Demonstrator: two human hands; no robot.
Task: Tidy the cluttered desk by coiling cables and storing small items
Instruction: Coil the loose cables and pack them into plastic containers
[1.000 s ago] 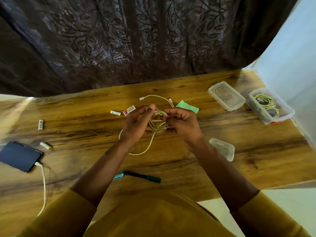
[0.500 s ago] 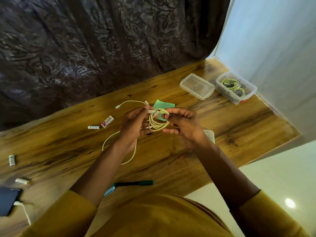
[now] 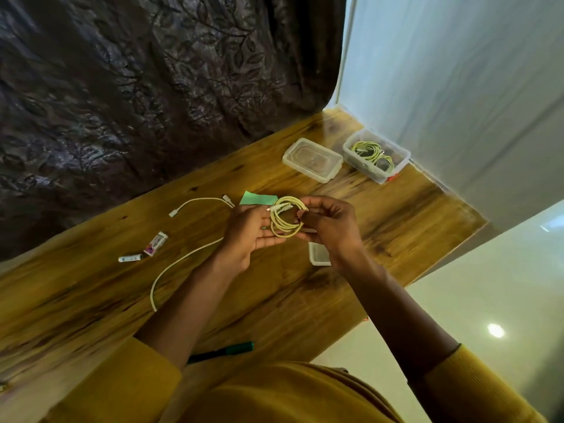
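A pale yellow coiled cable hangs between my two hands above the middle of the wooden desk. My left hand lies palm-up under the coil, its thumb pinching the connector end at the top. My right hand pinches the coil's right side with thumb and fingertips. A short white cable lies on the desk to the left. A longer white cable runs from under my left wrist toward the near edge; whether it joins the coil is hidden.
At the back right stand an open clear box holding coiled yellow cables and a closed clear box. A small clear tub sits under my right hand. Green paper, two small white items and a green pen lie around.
The view has swung right, so the phone and batteries at the left are gone from sight. The coil now looks tighter and rounder, and both hands have shifted slightly right.
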